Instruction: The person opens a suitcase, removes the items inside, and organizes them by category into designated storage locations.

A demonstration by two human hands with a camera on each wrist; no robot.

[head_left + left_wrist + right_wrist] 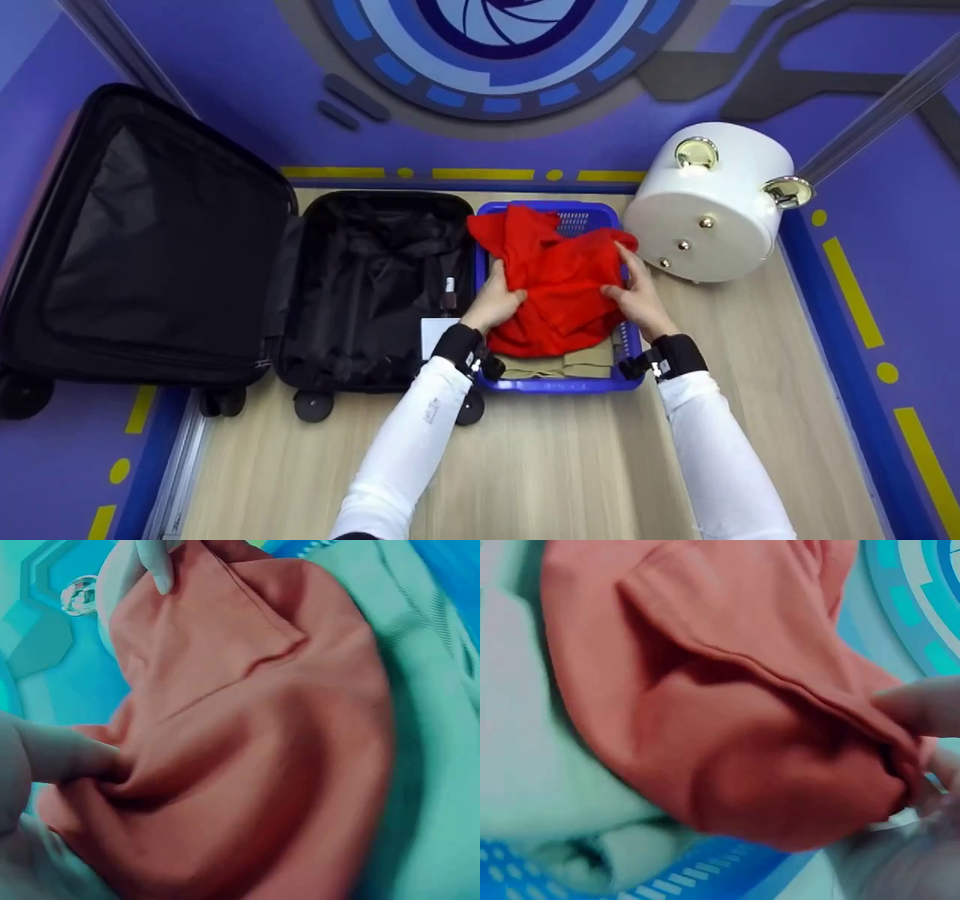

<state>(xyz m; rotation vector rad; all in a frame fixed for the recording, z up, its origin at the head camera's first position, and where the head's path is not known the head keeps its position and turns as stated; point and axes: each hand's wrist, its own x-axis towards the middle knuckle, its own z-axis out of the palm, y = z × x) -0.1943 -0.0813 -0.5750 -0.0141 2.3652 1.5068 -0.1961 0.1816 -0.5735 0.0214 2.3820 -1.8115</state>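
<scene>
A crumpled red garment [559, 289] hangs between both hands over a blue plastic basket [559, 386]. My left hand [493, 300] pinches its left side, the thumb pressed into the cloth; in the left wrist view the thumb sinks into a fold. On the other side my right hand [637, 296] grips the right edge, and the right wrist view shows the cloth [742, 727] caught between thumb and fingers. Under it, folded khaki cloth [589, 361] lies in the basket. Part of the basket's contents is hidden by the red fabric.
Left of the basket lies an open black suitcase [367, 292], its lid [165, 262] leaning left. A white card-like item [435, 334] and a small bottle [448, 294] lie at its right side. A white drum-shaped container [705, 210] with gold fittings stands at back right.
</scene>
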